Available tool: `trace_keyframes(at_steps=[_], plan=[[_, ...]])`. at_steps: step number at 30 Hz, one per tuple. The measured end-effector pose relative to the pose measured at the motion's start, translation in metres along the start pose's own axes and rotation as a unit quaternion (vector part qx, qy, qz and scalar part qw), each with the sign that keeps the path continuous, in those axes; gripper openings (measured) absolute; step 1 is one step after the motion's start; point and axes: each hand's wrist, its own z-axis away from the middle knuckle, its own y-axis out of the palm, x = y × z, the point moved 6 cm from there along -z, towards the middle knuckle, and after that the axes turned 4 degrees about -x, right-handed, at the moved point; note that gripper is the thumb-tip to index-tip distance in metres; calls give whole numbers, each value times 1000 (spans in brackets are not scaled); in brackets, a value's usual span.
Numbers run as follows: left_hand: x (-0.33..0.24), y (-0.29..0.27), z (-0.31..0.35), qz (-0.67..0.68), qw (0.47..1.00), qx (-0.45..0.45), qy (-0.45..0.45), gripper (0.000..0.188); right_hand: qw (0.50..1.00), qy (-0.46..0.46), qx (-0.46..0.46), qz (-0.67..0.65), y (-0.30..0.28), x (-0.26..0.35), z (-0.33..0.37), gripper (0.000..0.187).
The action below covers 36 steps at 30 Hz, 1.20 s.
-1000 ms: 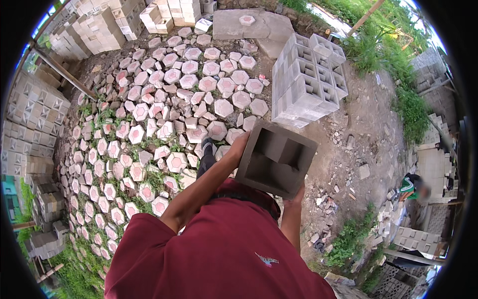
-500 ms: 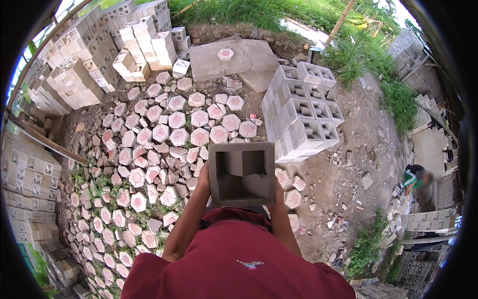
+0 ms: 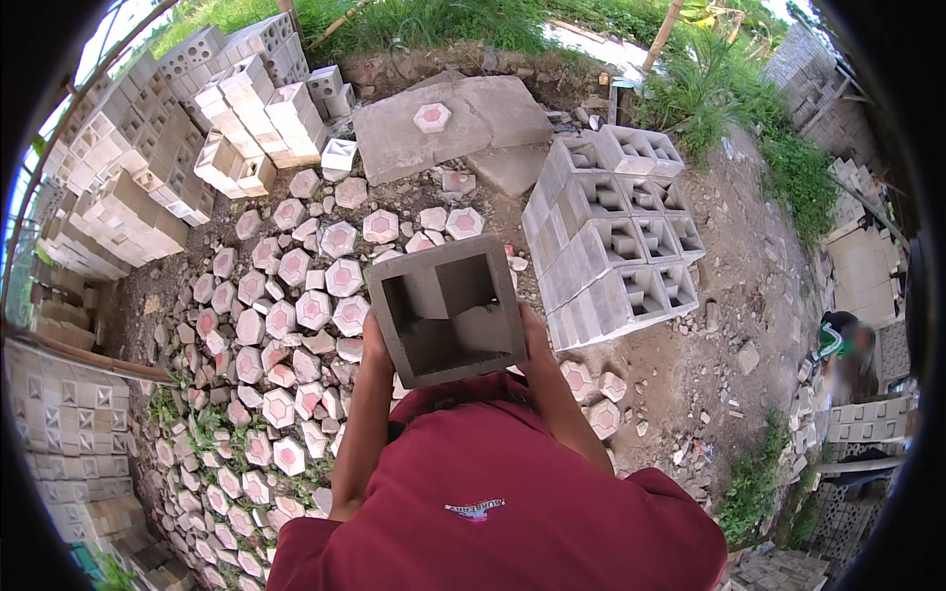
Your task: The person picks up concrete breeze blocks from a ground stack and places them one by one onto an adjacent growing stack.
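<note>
Fingers [image 3: 373, 335] against dark block [image 3: 451, 307], both sides

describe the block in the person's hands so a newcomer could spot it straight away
Find the maroon shirt at the bottom centre. Just above it, the left hand and right hand hold a hollow block at opposite sides. Its dark grey-brown colour sets it apart from the paler block stack to its right.

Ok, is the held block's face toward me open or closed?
Open: the dark block shows recessed, angled inner surfaces within its square rim.
</note>
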Motion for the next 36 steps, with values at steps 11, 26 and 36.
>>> trace_keyframes(at_steps=[11,26,36], plan=[[-68,84,-239,26,998,39,34,44,999,-11,30,17,89,122,-222,34],[-58,264,-606,-95,956,206,-184,51,976,-115,-138,-124,92,226,-455,48],[-24,384,-671,-255,857,256,-366,54,911,-123,-307,-247,62,231,-501,49]])
